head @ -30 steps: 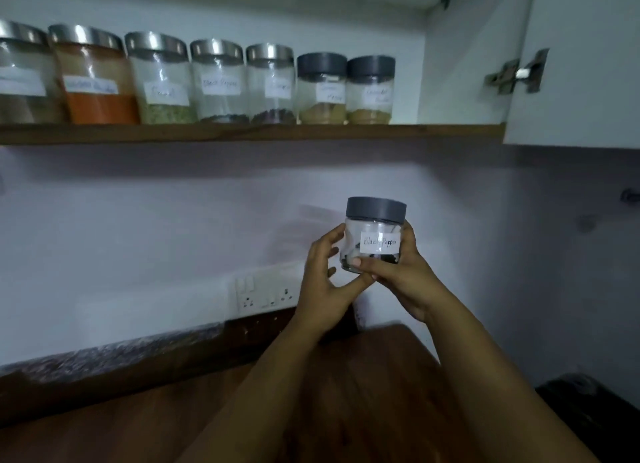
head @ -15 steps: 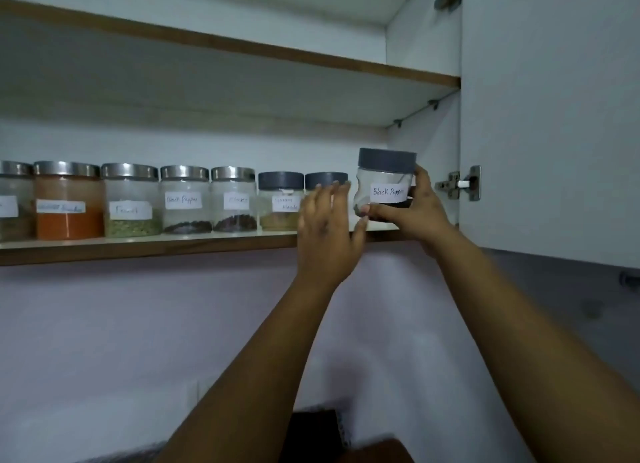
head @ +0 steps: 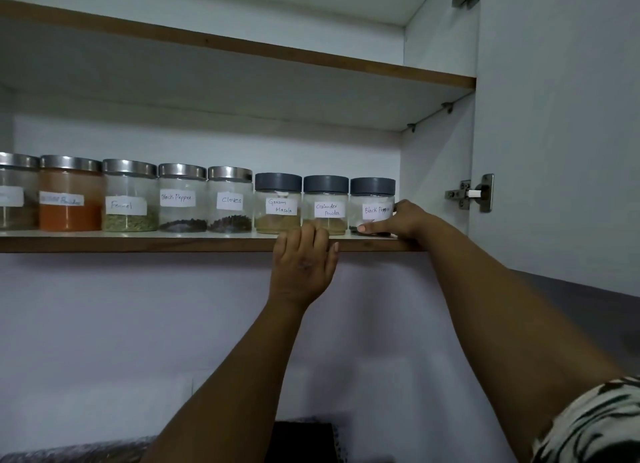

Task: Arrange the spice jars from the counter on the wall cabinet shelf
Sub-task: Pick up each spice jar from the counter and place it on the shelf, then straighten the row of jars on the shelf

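A small clear jar with a grey lid, labelled Black Pepper (head: 371, 203), stands at the right end of the row on the wooden-edged shelf (head: 138, 245). My right hand (head: 403, 220) wraps its right side, thumb along its base. My left hand (head: 303, 258) rests its fingers on the shelf's front edge, below the Coriander Powder jar (head: 325, 203), holding nothing. Left of that stand the Garam Masala jar (head: 278, 203), the Cloves jar (head: 230, 199), a second Black Pepper jar (head: 182, 198), the Fennel jar (head: 129, 196) and an orange powder jar (head: 70, 194).
The open cabinet door (head: 561, 133) hangs at the right, its hinge (head: 472, 194) close to my right hand. The cabinet side wall (head: 436, 172) stands just right of the last jar. An upper shelf (head: 242, 47) spans overhead. A dark counter edge (head: 304, 438) shows below.
My right hand carried the grey-lidded Black Pepper jar up from chest height and set it down on the shelf at the row's right end. My left hand let go and dropped to the shelf edge.
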A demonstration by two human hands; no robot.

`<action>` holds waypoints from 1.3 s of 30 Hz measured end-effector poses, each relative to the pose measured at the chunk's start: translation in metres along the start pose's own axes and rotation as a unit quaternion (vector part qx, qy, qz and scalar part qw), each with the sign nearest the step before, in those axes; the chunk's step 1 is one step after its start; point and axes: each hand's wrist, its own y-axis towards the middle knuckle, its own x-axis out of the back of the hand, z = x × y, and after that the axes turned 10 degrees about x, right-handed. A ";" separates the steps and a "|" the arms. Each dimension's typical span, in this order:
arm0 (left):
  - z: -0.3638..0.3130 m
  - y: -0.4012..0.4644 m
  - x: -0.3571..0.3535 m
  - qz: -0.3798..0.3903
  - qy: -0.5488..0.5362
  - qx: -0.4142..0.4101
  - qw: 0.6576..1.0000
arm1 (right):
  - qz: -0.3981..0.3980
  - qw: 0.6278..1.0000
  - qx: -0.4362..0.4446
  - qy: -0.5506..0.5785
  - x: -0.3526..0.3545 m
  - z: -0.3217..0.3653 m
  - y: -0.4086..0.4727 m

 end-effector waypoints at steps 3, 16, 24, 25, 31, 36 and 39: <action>-0.001 0.001 -0.003 -0.003 0.027 -0.003 1.000 | 0.003 1.000 0.008 0.004 0.000 -0.004 0.003; -0.003 -0.001 -0.002 -0.002 0.036 0.010 0.999 | 0.046 0.997 0.062 -0.017 0.000 -0.011 0.002; -0.003 0.002 0.008 0.050 0.043 0.013 0.998 | 0.021 0.995 -0.012 -0.093 -0.009 -0.009 -0.016; -0.004 0.002 0.011 0.059 0.042 0.015 0.997 | -0.012 0.990 -0.014 -0.137 -0.017 -0.009 -0.024; -0.006 0.005 0.033 0.131 -0.043 0.047 0.989 | -0.153 0.975 0.047 -0.152 -0.085 0.005 -0.090; 0.015 -0.008 0.060 0.211 -0.182 0.061 0.959 | -0.183 0.957 0.171 -0.150 -0.119 0.024 -0.122; 0.028 -0.009 0.085 0.184 -0.173 0.096 0.963 | -0.172 0.942 0.259 -0.124 -0.141 0.047 -0.134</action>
